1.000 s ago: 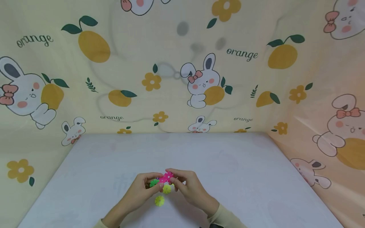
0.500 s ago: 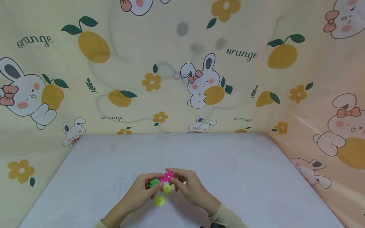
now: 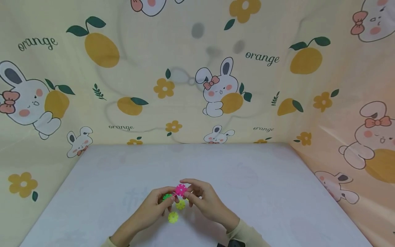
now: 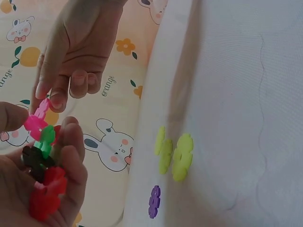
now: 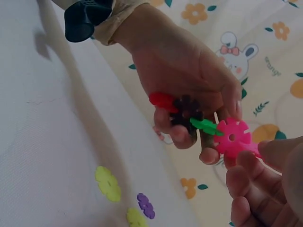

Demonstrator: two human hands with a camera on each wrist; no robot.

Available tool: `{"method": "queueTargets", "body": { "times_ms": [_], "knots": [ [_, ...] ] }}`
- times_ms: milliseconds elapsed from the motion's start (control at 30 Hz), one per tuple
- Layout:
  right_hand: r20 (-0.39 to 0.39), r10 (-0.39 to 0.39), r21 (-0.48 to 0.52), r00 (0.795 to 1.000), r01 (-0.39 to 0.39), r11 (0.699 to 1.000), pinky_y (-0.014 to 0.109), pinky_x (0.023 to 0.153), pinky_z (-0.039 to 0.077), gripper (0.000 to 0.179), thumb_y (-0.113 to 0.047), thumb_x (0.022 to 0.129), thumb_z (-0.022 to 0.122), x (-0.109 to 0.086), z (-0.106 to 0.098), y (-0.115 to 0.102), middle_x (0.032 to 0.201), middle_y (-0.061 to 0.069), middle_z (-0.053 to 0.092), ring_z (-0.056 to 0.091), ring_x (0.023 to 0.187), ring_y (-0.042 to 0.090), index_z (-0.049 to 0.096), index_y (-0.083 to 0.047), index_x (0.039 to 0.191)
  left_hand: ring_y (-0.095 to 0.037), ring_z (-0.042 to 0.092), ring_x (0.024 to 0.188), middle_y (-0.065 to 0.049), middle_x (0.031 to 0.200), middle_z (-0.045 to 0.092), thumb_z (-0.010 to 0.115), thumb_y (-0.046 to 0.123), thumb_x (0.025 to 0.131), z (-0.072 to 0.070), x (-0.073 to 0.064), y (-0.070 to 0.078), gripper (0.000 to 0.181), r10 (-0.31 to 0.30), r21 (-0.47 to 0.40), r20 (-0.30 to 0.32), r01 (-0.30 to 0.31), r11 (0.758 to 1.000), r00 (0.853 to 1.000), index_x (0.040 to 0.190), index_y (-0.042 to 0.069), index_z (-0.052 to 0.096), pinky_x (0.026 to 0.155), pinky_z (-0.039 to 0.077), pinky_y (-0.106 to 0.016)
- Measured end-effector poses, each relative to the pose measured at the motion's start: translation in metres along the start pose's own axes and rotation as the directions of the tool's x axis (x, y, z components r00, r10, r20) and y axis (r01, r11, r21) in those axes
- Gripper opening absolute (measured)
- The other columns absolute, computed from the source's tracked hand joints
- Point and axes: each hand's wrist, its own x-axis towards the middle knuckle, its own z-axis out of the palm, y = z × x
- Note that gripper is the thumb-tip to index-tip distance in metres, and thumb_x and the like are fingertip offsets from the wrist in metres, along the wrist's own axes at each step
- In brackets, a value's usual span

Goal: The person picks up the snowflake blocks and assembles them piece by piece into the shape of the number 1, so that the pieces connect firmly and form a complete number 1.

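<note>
My left hand (image 3: 157, 202) holds a short chain of notched plastic snowflake discs. In the left wrist view, a red disc (image 4: 48, 194) and a black disc (image 4: 35, 161) lie against its palm, followed by a green disc (image 4: 46, 141). Its thumb and fingers grip a pink disc (image 5: 232, 137) at the chain's end. A second pink disc (image 3: 181, 189) is set at an angle to that one, and my right hand (image 3: 205, 202) pinches it between thumb and finger. Both hands are raised above the table, close together.
On the white table (image 3: 262, 192), yellow discs (image 3: 173, 217) lie below the hands. A purple disc (image 4: 154, 202) lies close to them in the wrist views. A cloth printed with rabbits and oranges (image 3: 185, 113) encloses the back and sides.
The right hand has risen slightly, its index finger lifting. The second pink disc has turned, showing its round face to the head view. The table discs stay put.
</note>
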Motion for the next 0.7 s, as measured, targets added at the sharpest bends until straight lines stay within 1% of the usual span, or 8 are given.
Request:
{"method": "queueTargets", "body": {
  "times_ms": [100,133,233,333,367,500,567,700],
  "knots": [
    [0.003,0.002,0.000,1.000,-0.002,1.000,0.033,0.064,0.057,0.038,-0.020,0.102,0.061,0.001,-0.001,0.001,0.094,0.021,0.071,0.061,0.064,0.006,0.059,-0.009,0.138,-0.012,0.060,0.076,-0.024,0.108,0.066,0.051,0.019,0.106,-0.001,0.000,0.001,0.033,0.012,0.006,-0.003,-0.012,1.000,1.000,0.132,0.001,0.061,0.062,0.051,-0.022],
    [0.004,0.005,0.000,1.000,-0.005,1.000,0.033,0.064,0.057,0.038,-0.020,0.102,0.060,0.001,-0.002,0.001,0.095,0.022,0.071,0.061,0.064,0.005,0.058,-0.009,0.138,-0.012,0.060,0.076,-0.024,0.109,0.066,0.051,0.019,0.106,-0.001,-0.001,0.002,0.033,0.015,0.011,-0.008,-0.015,1.000,1.000,0.132,0.001,0.060,0.062,0.051,-0.022],
    [0.004,0.001,0.003,1.000,-0.001,1.000,0.031,0.064,0.056,0.038,-0.019,0.104,0.058,0.002,-0.004,0.002,0.096,0.026,0.070,0.060,0.065,0.004,0.057,-0.006,0.139,-0.012,0.061,0.077,-0.025,0.111,0.066,0.050,0.018,0.106,-0.001,-0.001,0.002,0.034,0.031,0.024,-0.020,-0.030,0.999,0.999,0.133,-0.001,0.058,0.058,0.048,-0.021],
    [-0.003,-0.012,0.011,1.000,0.012,1.000,0.029,0.064,0.055,0.037,-0.019,0.104,0.056,0.003,-0.008,0.004,0.096,0.029,0.068,0.060,0.066,0.005,0.056,-0.004,0.139,-0.012,0.061,0.077,-0.026,0.113,0.067,0.050,0.016,0.106,-0.001,-0.001,0.003,0.033,0.030,0.023,-0.035,-0.029,0.999,0.999,0.133,-0.001,0.058,0.053,0.043,-0.019],
    [-0.007,-0.019,0.017,1.000,0.019,1.000,0.029,0.064,0.056,0.037,-0.017,0.104,0.056,0.003,-0.009,0.004,0.095,0.030,0.068,0.061,0.066,0.006,0.056,-0.004,0.139,-0.012,0.061,0.078,-0.026,0.113,0.067,0.050,0.015,0.106,-0.001,-0.001,0.003,0.033,0.028,0.018,-0.037,-0.027,0.999,0.999,0.133,-0.001,0.058,0.053,0.043,-0.019],
    [-0.022,-0.011,0.040,1.000,0.012,0.999,0.030,0.067,0.057,0.035,-0.010,0.104,0.055,0.004,-0.014,0.010,0.097,0.032,0.066,0.061,0.066,0.008,0.056,-0.003,0.138,-0.014,0.059,0.079,-0.026,0.114,0.067,0.049,0.014,0.105,-0.001,0.000,0.001,0.032,0.017,0.021,-0.054,-0.016,1.000,0.998,0.131,-0.001,0.059,0.062,0.050,-0.023],
    [-0.028,0.005,0.041,1.000,-0.004,0.999,0.031,0.068,0.057,0.036,-0.006,0.102,0.055,0.004,-0.016,0.014,0.098,0.032,0.067,0.062,0.067,0.012,0.056,-0.004,0.138,-0.014,0.057,0.077,-0.026,0.113,0.067,0.048,0.014,0.105,-0.001,0.000,0.000,0.031,0.014,0.024,-0.061,-0.013,1.000,0.998,0.131,-0.001,0.060,0.064,0.051,-0.024],
    [-0.030,0.037,0.021,0.999,-0.036,0.999,0.035,0.070,0.058,0.035,-0.003,0.100,0.053,0.006,-0.017,0.024,0.100,0.030,0.067,0.064,0.069,0.029,0.059,-0.004,0.134,-0.011,0.053,0.070,-0.025,0.108,0.066,0.047,0.013,0.106,-0.001,0.000,-0.001,0.031,0.012,0.021,-0.065,-0.011,1.000,0.998,0.129,-0.001,0.061,0.055,0.046,-0.021]
  ]
}}
